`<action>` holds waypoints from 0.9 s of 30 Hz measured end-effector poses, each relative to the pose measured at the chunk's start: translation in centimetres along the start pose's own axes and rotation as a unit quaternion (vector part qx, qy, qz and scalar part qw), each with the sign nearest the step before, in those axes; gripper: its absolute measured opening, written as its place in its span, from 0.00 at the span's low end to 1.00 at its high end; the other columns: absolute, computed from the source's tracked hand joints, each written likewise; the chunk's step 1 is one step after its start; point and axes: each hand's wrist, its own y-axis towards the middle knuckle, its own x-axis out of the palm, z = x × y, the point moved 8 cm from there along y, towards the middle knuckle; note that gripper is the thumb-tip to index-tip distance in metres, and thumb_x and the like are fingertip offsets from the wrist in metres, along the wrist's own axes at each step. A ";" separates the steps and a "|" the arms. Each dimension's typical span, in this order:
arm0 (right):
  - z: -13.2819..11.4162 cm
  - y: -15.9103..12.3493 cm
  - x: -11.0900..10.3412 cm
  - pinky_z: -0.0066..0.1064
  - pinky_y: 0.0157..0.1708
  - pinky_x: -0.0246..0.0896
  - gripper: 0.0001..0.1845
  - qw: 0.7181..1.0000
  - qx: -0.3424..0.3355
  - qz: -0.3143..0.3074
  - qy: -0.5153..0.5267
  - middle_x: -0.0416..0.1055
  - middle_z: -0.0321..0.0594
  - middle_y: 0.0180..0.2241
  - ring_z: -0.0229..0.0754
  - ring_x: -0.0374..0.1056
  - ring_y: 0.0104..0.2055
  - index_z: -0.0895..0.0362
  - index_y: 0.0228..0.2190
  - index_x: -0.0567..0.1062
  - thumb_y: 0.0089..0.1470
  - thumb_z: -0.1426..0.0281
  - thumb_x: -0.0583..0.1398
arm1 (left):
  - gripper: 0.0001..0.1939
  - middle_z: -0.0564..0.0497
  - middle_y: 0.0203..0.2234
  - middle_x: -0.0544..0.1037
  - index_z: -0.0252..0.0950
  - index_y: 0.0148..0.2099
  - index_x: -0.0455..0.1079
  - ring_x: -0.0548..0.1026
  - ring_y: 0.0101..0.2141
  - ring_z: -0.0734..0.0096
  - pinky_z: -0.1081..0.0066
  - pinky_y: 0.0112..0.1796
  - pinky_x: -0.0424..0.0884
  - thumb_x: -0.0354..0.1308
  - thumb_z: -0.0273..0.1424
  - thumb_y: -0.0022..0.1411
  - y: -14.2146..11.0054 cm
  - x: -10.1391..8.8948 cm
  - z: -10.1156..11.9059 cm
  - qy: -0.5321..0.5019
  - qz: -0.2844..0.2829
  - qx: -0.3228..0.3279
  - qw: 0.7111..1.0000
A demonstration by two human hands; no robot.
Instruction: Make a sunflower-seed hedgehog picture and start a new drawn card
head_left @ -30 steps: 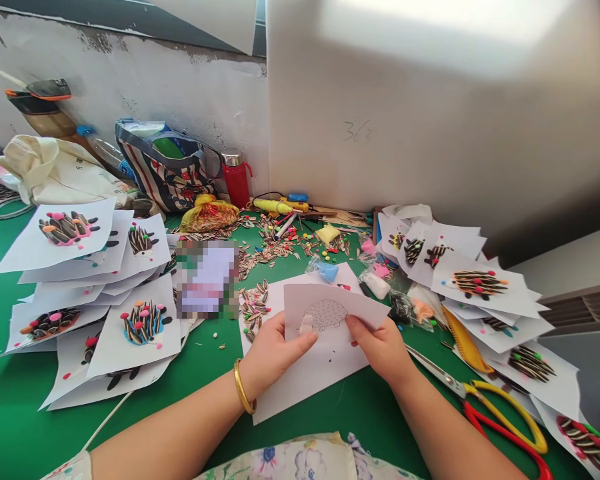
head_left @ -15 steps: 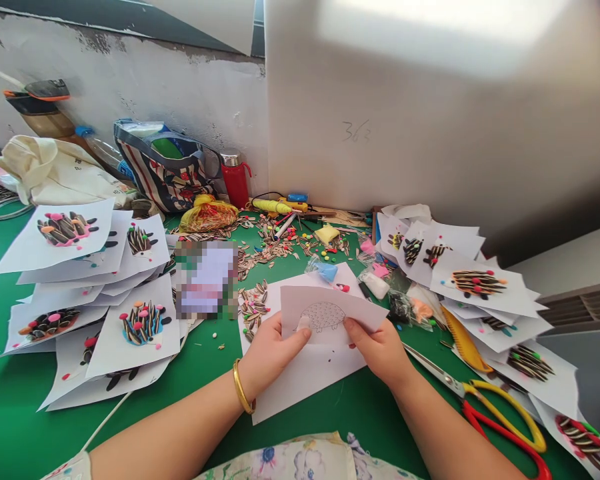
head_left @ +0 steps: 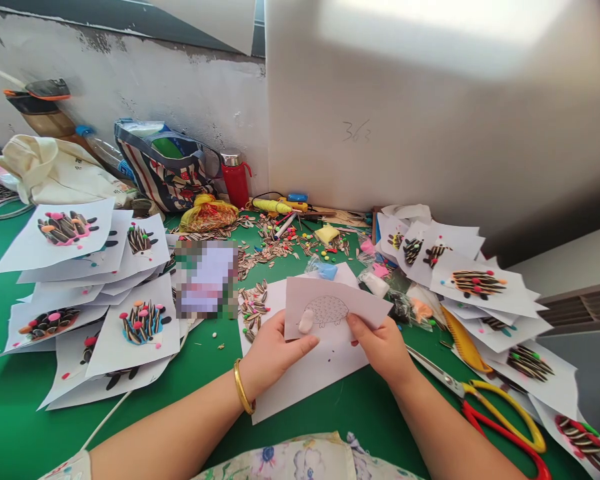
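Handwritten "363" (head_left: 356,131) (its last digit smaller) marks the pale panel (head_left: 310,87) beyond the far edge, right of a peeling wall (head_left: 180,87). Above a white sheet (head_left: 300,393) on the green bench (head_left: 25,427), the left hand (head_left: 270,350) and right hand (head_left: 383,350) pinch a hedgehog card (head_left: 365,303) between closed fingers, one at each side.

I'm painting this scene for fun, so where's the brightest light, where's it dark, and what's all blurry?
Head view: brightest glare high on the pale panel; head view: dark shadow at its lower right; head view: chunky squares blur the edges of a pale rectangle, while the drawing on the held paper is readable.
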 end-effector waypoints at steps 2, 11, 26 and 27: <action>-0.1 0.0 0.0 0.28 0.22 0.68 0.19 1.000 0.004 0.004 0.005 0.73 0.40 0.27 0.40 0.67 0.26 0.58 0.34 0.77 0.54 0.54 0.60 | 0.23 0.44 0.45 0.79 0.36 0.48 0.71 0.77 0.41 0.58 0.64 0.40 0.74 0.67 0.38 0.52 0.1 -0.1 0.0 0.016 0.008 0.000 1.000; 0.2 -0.1 -0.2 0.28 0.23 0.68 0.22 1.000 0.025 0.006 -0.010 0.73 0.39 0.27 0.40 0.67 0.27 0.59 0.38 0.77 0.53 0.52 0.61 | 0.19 0.47 0.34 0.80 0.35 0.42 0.73 0.76 0.32 0.64 0.69 0.31 0.71 0.63 0.44 0.54 0.3 -0.9 -0.3 0.067 0.045 0.001 0.997; -0.2 -0.1 0.3 0.26 0.24 0.67 0.22 1.000 0.025 -0.017 -0.003 0.71 0.40 0.28 0.40 0.66 0.29 0.58 0.40 0.77 0.55 0.53 0.59 | 0.18 0.48 0.35 0.80 0.35 0.40 0.73 0.76 0.34 0.63 0.70 0.34 0.71 0.66 0.40 0.50 0.6 -1.2 0.8 0.088 0.050 0.046 0.994; -0.2 -0.1 0.4 0.27 0.24 0.67 0.23 0.999 0.023 -0.023 0.000 0.71 0.40 0.29 0.40 0.66 0.29 0.59 0.41 0.77 0.55 0.53 0.59 | 0.16 0.48 0.33 0.79 0.34 0.37 0.74 0.75 0.32 0.65 0.71 0.32 0.70 0.65 0.40 0.51 0.5 -1.3 0.9 0.109 0.061 0.049 0.991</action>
